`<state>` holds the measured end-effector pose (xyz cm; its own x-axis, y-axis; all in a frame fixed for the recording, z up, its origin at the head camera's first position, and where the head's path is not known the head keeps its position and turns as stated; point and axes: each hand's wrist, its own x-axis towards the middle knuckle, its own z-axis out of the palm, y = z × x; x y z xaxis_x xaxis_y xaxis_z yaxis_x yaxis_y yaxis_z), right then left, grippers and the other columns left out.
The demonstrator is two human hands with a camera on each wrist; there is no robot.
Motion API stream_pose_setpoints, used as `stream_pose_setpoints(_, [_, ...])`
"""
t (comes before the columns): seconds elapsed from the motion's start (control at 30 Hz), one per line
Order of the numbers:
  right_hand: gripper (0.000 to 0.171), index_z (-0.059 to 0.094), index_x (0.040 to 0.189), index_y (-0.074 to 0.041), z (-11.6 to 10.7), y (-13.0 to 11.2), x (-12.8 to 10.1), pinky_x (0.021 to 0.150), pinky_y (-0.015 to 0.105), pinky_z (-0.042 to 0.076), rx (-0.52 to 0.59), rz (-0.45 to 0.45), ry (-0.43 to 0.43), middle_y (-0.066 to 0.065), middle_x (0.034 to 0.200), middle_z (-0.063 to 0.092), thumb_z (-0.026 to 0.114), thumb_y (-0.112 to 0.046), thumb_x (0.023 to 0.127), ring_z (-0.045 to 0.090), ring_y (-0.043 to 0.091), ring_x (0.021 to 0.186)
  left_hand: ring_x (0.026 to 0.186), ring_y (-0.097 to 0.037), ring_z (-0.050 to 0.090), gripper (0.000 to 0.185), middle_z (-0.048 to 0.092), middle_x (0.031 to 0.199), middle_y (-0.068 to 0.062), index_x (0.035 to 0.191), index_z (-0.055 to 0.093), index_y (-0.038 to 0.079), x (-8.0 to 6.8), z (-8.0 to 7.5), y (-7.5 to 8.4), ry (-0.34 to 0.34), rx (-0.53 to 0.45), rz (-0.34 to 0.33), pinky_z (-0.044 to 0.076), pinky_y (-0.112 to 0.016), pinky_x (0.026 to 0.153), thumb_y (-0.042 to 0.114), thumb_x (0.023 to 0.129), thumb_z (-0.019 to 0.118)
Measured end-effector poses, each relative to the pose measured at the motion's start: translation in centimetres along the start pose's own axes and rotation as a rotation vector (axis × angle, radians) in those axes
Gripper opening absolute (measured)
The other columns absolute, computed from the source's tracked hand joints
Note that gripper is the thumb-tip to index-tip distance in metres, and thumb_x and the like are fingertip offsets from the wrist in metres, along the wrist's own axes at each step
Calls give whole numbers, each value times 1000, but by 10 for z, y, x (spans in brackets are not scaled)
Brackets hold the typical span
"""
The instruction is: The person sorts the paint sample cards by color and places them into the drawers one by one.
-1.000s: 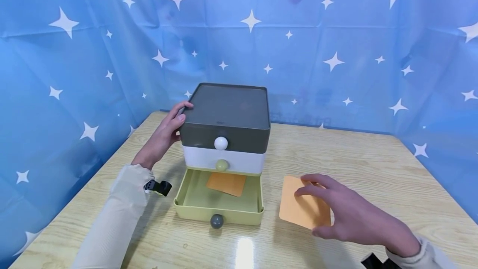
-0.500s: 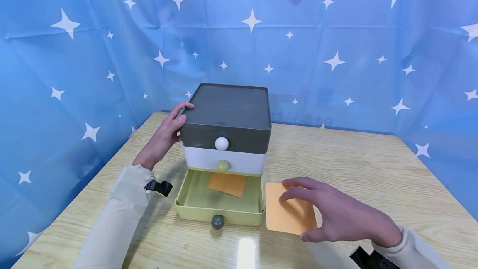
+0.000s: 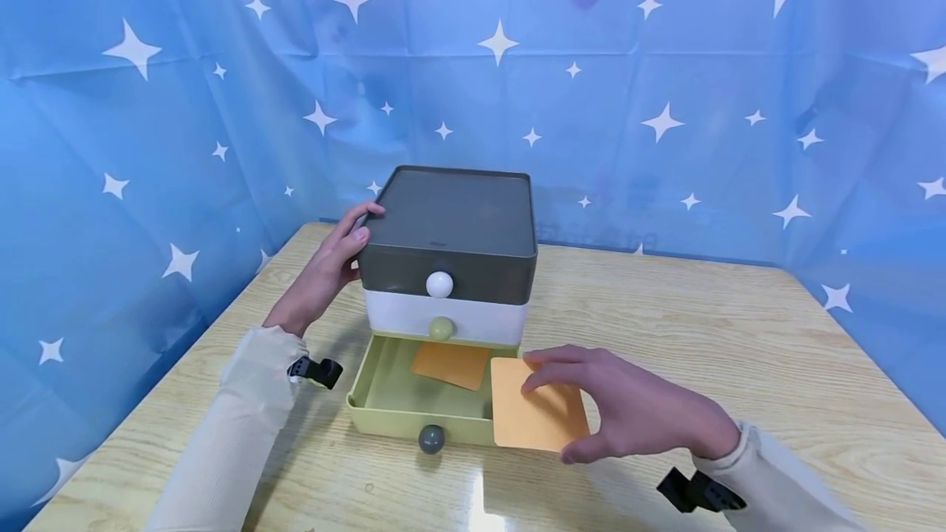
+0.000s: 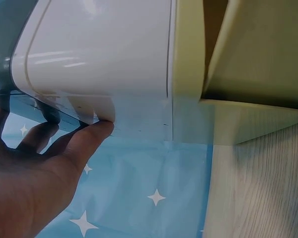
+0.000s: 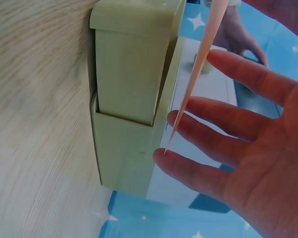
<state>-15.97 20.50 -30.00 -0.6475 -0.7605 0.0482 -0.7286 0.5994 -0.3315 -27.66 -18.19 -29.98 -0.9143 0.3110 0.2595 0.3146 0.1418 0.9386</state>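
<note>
Over the right front corner of the open bottom drawer (image 3: 432, 409), the right hand (image 3: 628, 413) pinches an orange card (image 3: 535, 415) while the left hand (image 3: 325, 269) grips the drawer unit (image 3: 447, 257); the card might catch the drawer's rim.

The drawer unit (image 3: 446, 257) stacks a dark grey top tier, a white middle tier and a pale green open bottom drawer (image 3: 432, 401). Its knobs run white (image 3: 439, 284), olive green (image 3: 441, 327) and dark grey (image 3: 431, 438). Both cards (image 3: 537, 415) (image 3: 451, 364) are orange. The bench (image 3: 702, 327) is light wood grain; the backdrop (image 3: 665, 89) is blue with white stars.
</note>
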Motion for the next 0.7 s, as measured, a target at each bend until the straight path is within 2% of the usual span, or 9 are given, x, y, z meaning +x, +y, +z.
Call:
stream_pose_setpoints(0.43, [57, 59, 128, -33, -1, -3, 21, 103, 50, 47, -6, -93, 0, 2, 150, 53, 85, -35, 78, 54, 27, 136, 118, -26, 55, 41, 37, 150, -10, 146, 35, 34, 1, 1, 0, -2, -10, 8, 49, -38, 94, 46, 106, 34])
stream_pose_setpoints(0.7, [54, 60, 127, -32, 0, -3, 27, 103, 50, 46, 25, -77, -24, 1, 150, 53, 84, -37, 79, 55, 27, 135, 121, -30, 51, 41, 34, 152, -10, 146, 35, 34, 1, 1, 1, 4, -4, 10, 47, -39, 94, 45, 106, 33])
